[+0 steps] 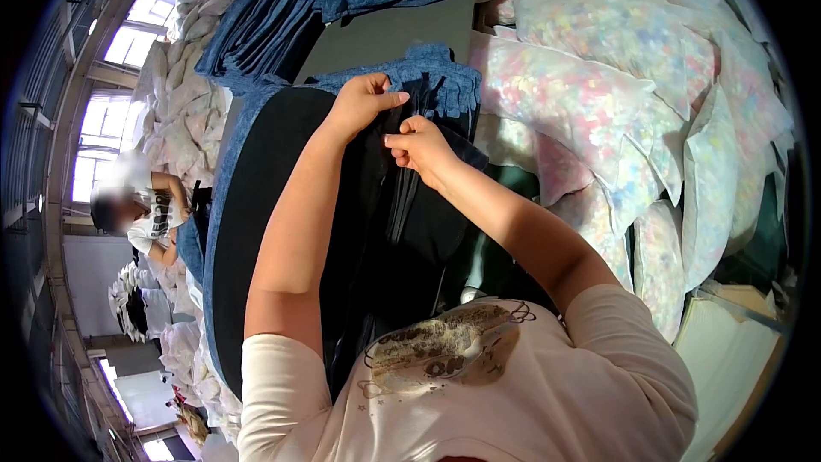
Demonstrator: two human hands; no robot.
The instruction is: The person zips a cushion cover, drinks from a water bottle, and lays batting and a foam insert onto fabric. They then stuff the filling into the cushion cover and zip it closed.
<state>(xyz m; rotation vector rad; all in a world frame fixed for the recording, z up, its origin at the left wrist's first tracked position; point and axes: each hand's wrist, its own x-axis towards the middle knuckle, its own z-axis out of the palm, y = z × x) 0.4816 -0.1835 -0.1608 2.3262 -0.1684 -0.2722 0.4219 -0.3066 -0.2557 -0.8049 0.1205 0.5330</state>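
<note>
Dark letters, apparently "ON", stand in the print on the near pale shirt (pixel 513 385); black lettering on a white shirt (pixel 161 216) at left stays too small to read.

The dark cloth (pixel 428 218) was black, soft-looking and matt, and lay lengthwise along the work surface, reaching from the blue denim-like fabric (pixel 457 85) at its far end back toward the shirt front at the near end. It was not flat: long narrow folds ran down its middle, close together and nearly parallel, and its upper part was gathered into a slim, slightly raised bunch. The right part spread wider, with an angled edge. To the left it adjoined a broad, smooth black panel (pixel 261 222) with a curved blue border; whether the two were joined could not be told.
</note>
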